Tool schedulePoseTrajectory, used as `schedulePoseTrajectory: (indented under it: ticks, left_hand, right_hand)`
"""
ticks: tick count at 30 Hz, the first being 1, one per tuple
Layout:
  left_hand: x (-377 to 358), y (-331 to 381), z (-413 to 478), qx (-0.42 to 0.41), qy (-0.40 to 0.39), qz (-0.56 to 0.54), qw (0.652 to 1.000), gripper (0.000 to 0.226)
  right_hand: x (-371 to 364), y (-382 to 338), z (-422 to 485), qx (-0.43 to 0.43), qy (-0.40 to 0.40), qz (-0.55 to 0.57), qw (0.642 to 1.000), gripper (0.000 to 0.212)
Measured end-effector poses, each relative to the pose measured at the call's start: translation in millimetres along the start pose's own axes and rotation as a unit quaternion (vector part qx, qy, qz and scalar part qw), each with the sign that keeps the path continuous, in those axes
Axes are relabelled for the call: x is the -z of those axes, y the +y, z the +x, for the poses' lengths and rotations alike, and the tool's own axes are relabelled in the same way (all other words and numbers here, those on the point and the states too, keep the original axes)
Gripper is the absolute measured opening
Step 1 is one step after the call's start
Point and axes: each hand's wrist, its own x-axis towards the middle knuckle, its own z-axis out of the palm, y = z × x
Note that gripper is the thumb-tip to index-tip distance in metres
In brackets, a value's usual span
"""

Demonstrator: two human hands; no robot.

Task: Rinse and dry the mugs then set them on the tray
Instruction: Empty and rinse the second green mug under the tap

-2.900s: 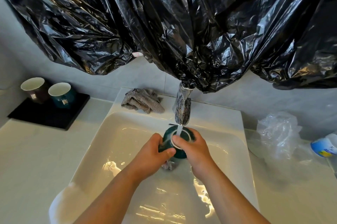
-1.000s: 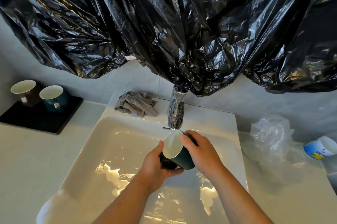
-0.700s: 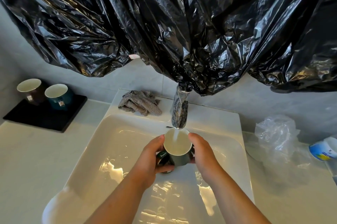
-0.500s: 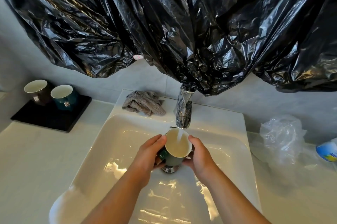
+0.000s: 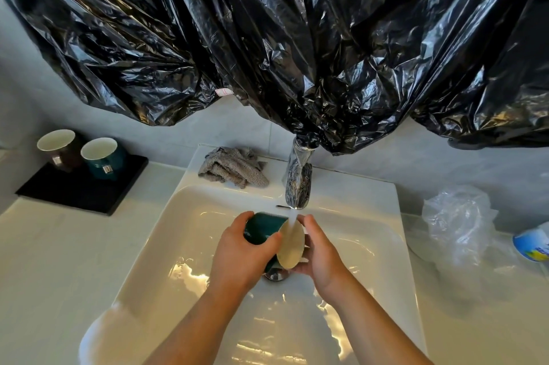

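Observation:
A dark green mug with a cream inside is held on its side over the white sink, its mouth turned to the right and towards me. My left hand wraps its body. My right hand cups the rim from the right. Water runs from the tap past the rim. On the black tray at the back left stand a brown mug and a second green mug, both upright. A grey cloth lies on the sink's back ledge.
Black plastic sheeting hangs low over the tap and back wall. A crumpled clear plastic bag and a blue-and-white container sit on the counter at the right. The drain shows beneath the mug.
The mug stood upright under the stream and filled with water; now it is tipped onto its side with its mouth to the right. Both hands stay on it.

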Motion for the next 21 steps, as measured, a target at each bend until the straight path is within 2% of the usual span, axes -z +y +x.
schedulePoseTrajectory:
  ticks: [3, 6, 7, 9, 13, 17, 19, 21]
  left_hand:
    - [-8.2, 4.5, -9.1, -0.052, 0.000, 0.076, 0.996, 0.077]
    - [-8.1, 4.7, -13.8, -0.080, -0.013, 0.044, 0.996, 0.063]
    - [-5.0, 2.9, -11.5, -0.075, -0.017, 0.013, 0.997, 0.054]
    - [3.1, 0.6, -4.3, -0.051, -0.041, -0.051, 0.997, 0.040]
    - [9.8, 2.1, -0.7, 0.006, -0.178, -0.179, 0.968, 0.039]
    - [4.9, 3.7, 1.1, 0.034, -0.164, -0.202, 0.965, 0.025]
    - [1.9, 2.6, 2.3, 0.065, -0.156, -0.211, 0.963, 0.022]
    - [-0.7, 3.0, 1.9, 0.112, -0.136, -0.214, 0.961, 0.022]
  right_hand:
    - [-2.8, -4.7, -3.1, 0.030, -0.015, -0.077, 0.996, 0.034]
    - [-0.3, -6.1, -0.2, 0.029, -0.001, -0.015, 0.999, 0.021]
    - [1.5, -7.2, -0.2, 0.026, 0.000, 0.009, 1.000, 0.016]
    - [5.9, -7.0, 0.4, 0.015, -0.005, 0.031, 0.999, 0.021]
    - [6.9, -6.2, -2.9, -0.048, -0.057, 0.068, 0.995, 0.045]
    - [13.0, -1.7, -5.5, -0.086, -0.077, 0.043, 0.992, 0.057]
    - [17.4, -0.6, -8.9, -0.076, -0.085, 0.012, 0.993, 0.052]
    - [24.0, 0.8, -11.3, -0.036, -0.085, -0.024, 0.995, 0.029]
